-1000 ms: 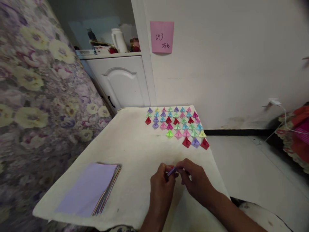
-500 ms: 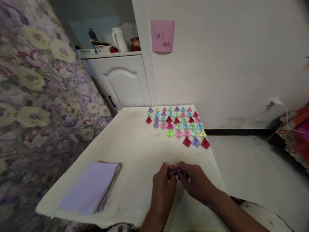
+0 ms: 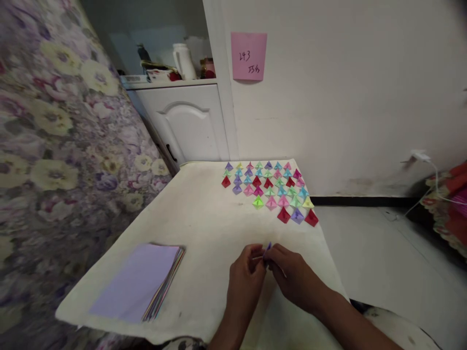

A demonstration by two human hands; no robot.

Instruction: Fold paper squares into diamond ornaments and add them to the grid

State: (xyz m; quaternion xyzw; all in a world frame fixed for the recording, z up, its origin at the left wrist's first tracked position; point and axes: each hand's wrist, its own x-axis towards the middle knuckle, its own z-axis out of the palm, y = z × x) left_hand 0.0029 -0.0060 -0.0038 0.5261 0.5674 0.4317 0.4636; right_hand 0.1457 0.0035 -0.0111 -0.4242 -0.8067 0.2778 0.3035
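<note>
Between my two hands is a small folded piece of purple paper (image 3: 268, 249), mostly hidden by the fingers. My left hand (image 3: 249, 267) is closed, its fingertips and thumb pinching the paper from the left. From the right, my right hand (image 3: 290, 272) also pinches it with closed fingers. Beyond the hands, rows of small folded paper pieces (image 3: 271, 202) in red, pink, purple, blue, green and yellow lie on the far right part of the table. A stack of square coloured paper (image 3: 136, 282), purple on top, lies at the near left.
The table (image 3: 204, 218) has a cream cover and stands against the wall. A floral curtain (image 3: 73, 146) hangs along its left side. Behind are a white cabinet (image 3: 189, 121) and a pink note (image 3: 248, 56) on the wall. A plug with a cable (image 3: 420, 155) is at right.
The purple paper has turned from lying nearly flat to pointing upward between my fingers. My hands have shifted only slightly. The whole view has moved a little.
</note>
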